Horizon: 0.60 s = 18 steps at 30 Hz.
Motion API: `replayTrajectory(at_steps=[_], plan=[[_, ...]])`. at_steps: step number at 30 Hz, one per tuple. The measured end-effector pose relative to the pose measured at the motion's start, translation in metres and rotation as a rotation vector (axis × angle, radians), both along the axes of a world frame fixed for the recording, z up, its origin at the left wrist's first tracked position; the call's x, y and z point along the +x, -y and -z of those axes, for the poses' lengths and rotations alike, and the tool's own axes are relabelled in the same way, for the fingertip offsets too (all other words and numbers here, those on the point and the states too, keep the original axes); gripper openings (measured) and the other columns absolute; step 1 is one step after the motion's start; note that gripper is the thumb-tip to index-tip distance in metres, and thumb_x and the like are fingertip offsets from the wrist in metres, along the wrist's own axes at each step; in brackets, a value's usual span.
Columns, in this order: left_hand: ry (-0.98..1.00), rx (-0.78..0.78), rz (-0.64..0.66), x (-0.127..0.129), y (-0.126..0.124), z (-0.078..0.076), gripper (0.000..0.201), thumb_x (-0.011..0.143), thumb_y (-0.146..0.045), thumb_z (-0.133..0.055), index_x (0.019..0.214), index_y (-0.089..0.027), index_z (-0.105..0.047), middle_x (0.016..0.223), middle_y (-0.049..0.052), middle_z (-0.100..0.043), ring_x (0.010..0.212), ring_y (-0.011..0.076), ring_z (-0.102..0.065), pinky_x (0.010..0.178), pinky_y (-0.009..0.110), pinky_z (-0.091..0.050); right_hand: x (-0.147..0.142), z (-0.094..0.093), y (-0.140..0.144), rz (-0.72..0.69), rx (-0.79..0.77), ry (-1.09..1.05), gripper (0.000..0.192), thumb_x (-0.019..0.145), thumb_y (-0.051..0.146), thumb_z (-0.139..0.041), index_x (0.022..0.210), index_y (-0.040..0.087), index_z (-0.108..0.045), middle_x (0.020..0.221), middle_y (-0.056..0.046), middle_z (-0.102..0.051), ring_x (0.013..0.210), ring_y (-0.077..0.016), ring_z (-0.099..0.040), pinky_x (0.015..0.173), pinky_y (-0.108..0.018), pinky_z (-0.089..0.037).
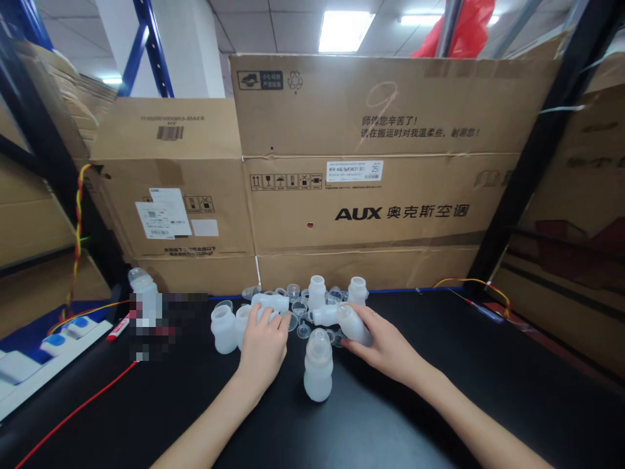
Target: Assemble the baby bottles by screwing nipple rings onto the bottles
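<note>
My right hand [385, 345] is closed around a translucent white plastic bottle [355, 326], which is tilted. Another bottle [326, 316] lies on its side against it. My left hand [263, 352] has its fingers curled over a lying bottle [270, 302]; its fingertips are partly hidden behind the hand. To the left of that hand stands an open-necked bottle [224, 331], and one more bottle [241, 320] is partly covered by the hand. Between my hands, nearer to me, a bottle with a clear cap [318, 368] stands upright.
Several clear caps [303, 329] lie in a loose pile. Behind them two open bottles stand upright, one in the middle [317, 291] and one at right [358, 290]. A capped bottle [144, 293] and red marker [118, 327] are at far left, near a power strip [58, 355]. Cardboard boxes [371, 241] wall the back.
</note>
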<state>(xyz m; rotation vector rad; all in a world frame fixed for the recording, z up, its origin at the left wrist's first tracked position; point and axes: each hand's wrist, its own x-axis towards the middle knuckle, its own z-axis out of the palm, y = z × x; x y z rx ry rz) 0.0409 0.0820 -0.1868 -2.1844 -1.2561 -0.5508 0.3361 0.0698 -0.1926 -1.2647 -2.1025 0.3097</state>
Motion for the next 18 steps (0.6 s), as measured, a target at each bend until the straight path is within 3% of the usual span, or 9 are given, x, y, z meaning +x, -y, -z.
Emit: replayTrajectory(at_steps=[3,8,13,18], plan=[[0.018,-0.010,-0.018,0.0044,0.0003,-0.0010,0.030,0.093,-0.013,-0.058,0.115,-0.015,-0.078,0.099,0.014,-0.079,0.104,0.0344,-0.068,0.109,0.060,-0.044,-0.0026,-0.0034,0.0034,-0.001,-0.009,0.012,0.061,0.091,0.039,-0.070,0.147,0.033,-0.048,0.137,-0.006,-0.061,0.119,-0.0256,-0.063,0.106,-0.040,-0.049],[0.048,-0.034,-0.001,0.0035,-0.0025,0.0017,0.055,0.090,-0.012,-0.058,0.145,-0.015,-0.059,0.144,0.015,-0.065,0.138,0.0370,-0.054,0.119,0.061,-0.035,-0.0059,-0.0087,0.0078,-0.002,-0.021,0.033,0.054,0.091,0.037,-0.070,0.142,0.033,-0.053,0.126,-0.006,-0.062,0.110,-0.0240,-0.064,0.102,-0.038,-0.051],[0.003,-0.084,0.019,-0.0021,-0.0074,0.0065,0.056,0.084,-0.001,-0.054,0.136,-0.014,-0.066,0.127,0.012,-0.075,0.132,0.0342,-0.059,0.122,0.059,-0.034,-0.0083,-0.0073,0.0073,-0.008,-0.031,0.031,0.053,0.090,0.034,-0.070,0.141,0.029,-0.055,0.126,-0.007,-0.060,0.111,-0.0242,-0.064,0.103,-0.038,-0.050],[-0.053,-0.045,-0.002,-0.0022,-0.0096,0.0085,0.058,0.080,0.000,-0.055,0.136,-0.015,-0.065,0.114,0.014,-0.075,0.118,0.0340,-0.065,0.118,0.062,-0.039,-0.0107,-0.0066,0.0078,-0.019,-0.045,0.016,0.055,0.089,0.033,-0.070,0.142,0.029,-0.054,0.128,-0.008,-0.059,0.112,-0.0247,-0.064,0.104,-0.039,-0.051]])
